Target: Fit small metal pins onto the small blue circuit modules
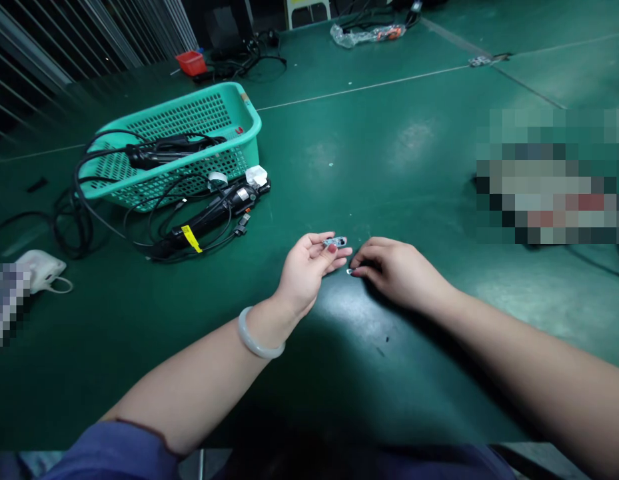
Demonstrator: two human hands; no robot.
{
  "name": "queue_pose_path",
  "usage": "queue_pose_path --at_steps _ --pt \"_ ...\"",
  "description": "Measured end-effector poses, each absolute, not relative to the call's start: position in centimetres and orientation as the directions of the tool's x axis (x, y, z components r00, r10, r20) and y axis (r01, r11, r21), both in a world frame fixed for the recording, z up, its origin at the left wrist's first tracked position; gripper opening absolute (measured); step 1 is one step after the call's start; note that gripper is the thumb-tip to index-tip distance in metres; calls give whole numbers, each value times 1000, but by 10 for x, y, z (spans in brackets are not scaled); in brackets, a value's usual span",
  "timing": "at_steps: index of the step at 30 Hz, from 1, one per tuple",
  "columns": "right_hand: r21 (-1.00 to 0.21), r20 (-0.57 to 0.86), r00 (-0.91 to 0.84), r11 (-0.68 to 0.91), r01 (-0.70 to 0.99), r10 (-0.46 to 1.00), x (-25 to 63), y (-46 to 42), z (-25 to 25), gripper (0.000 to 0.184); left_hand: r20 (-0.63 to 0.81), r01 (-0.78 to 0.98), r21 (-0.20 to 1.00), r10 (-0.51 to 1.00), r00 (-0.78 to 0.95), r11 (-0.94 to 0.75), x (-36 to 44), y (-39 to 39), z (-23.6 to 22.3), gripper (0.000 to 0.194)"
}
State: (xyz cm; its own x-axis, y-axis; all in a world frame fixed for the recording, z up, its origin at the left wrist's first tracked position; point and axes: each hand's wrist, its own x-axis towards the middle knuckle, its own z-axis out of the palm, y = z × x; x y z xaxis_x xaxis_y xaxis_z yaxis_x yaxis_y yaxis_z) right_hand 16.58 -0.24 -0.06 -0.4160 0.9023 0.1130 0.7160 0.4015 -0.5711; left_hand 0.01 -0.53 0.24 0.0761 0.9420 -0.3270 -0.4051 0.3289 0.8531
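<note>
Between the thumb and fingers of my left hand [305, 263] is a small circuit board [335, 242], held just above the green table. Its far end shows a dark part. My right hand [392, 270] rests close by on the right, with thumb and forefinger pinched on a tiny white piece [350, 271]. What kind of piece it is cannot be made out. The two hands are slightly apart.
A green plastic basket [186, 150] with black cabled tools stands at the left. Beside it lies a black hand tool [209, 217] with a yellow tag. A white device [42, 267] is farther left. At the back are a red tray [192, 63] and a plastic bag [366, 35].
</note>
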Motion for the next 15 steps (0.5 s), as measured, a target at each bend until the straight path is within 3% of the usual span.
queue_pose_path --at_steps 6,11,15 --pt "-462 149 -494 502 731 857 172 3 -1 21 -328 -403 853 941 79 331 1 -6 4 11" --pt "-310 100 -684 676 669 723 192 13 9 34 -325 -384 862 942 86 332 1 -7 3 12" --pt "-350 152 -752 746 566 642 189 18 10 37 -312 -384 866 946 81 319 1 -6 2 12"
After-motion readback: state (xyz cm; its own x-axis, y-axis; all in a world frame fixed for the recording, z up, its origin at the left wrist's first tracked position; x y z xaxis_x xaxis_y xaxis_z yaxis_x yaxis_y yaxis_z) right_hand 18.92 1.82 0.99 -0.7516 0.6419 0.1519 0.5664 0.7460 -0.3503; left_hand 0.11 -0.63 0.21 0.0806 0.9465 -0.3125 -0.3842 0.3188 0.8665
